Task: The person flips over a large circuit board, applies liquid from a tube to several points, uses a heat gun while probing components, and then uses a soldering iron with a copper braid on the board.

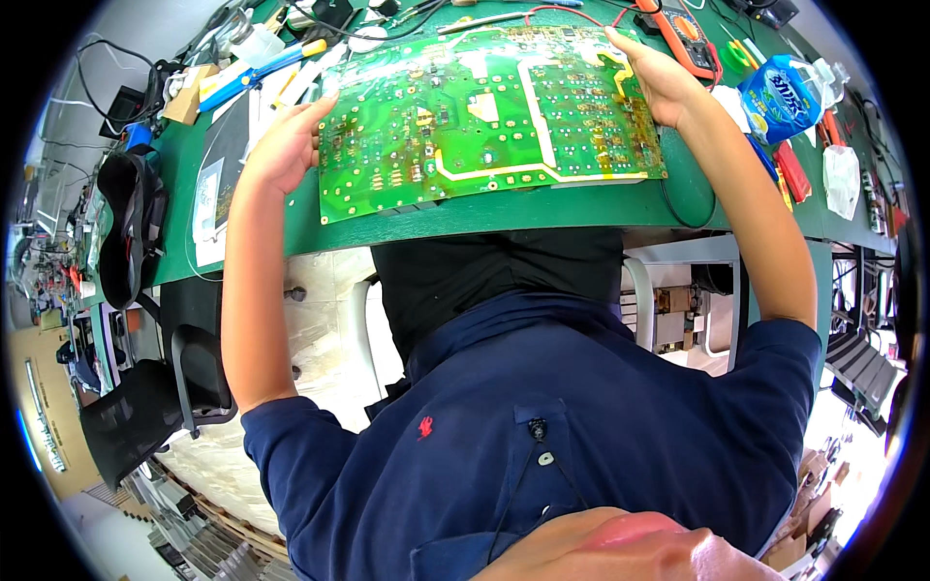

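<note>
Positioned over the near part of the bench [484, 211], directly in front of the torso: large green circuit board [484, 136], broad face upward, with dense joints, pale traces and brownish staining toward the right side. Judged as mid-handling: already taken up at both side edges and presented face-up, not yet released from either hand. Outstanding, as far as shown: release of the board; any further progress not determinable from this view. Not in hand: orange multimeter [684, 34], located just beyond the right hand [668, 85], and slim metallic tool [481, 22], located along the far edge of the board.

Located between the two sets of fingers [317, 109], in contact at left and right. Gripped at the left edge by the left hand [279, 157]: thumb at the upper part of the edge, remaining fingers curled beside the edge and partly hidden. Gripped at the right edge by the right hand: one digit extended over the far right corner, remaining fingers largely out of sight. Support by the bench or by the hands alone: cannot tell. Visible below the near edge: dark and pale parts on the underside.
</note>
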The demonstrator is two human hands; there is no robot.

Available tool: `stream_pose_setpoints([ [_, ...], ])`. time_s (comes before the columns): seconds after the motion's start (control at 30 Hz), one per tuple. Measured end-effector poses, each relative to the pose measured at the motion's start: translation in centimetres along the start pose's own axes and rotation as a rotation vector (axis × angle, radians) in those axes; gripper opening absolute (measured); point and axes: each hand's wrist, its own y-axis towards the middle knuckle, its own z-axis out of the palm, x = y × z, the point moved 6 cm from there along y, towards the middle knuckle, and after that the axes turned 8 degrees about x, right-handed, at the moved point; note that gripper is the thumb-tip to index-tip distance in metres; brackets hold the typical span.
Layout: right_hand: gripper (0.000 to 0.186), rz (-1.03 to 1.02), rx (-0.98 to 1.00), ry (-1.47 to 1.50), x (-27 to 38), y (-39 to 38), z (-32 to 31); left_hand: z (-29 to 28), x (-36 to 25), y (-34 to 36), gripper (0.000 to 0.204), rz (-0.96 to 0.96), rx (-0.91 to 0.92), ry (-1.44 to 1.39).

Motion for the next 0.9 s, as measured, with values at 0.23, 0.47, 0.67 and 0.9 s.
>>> stream_pose_setpoints([
  [0.23,0.049,-0.027,0.150,0.020,0.8,0.0,0.1,-1.3,0.6,0.5,0.058,-0.068,-0.084,0.152],
  [0.47,0.039,0.010,-0.058,-0.411,2.8,-3.5,-0.8,-2.3,-0.9,1.4,0.085,-0.173,-0.237,0.542],
  [0.67,0.028,-0.436,-0.233,-1.092,5.6,-8.9,2.3,-1.8,-3.3,-1.3,0.070,-0.202,-0.264,0.647],
  [0.9,0.024,-0.568,-0.291,-1.309,3.9,-11.5,-2.6,8.2,-4.4,-7.0,0.031,0.609,-0.699,0.937],
])
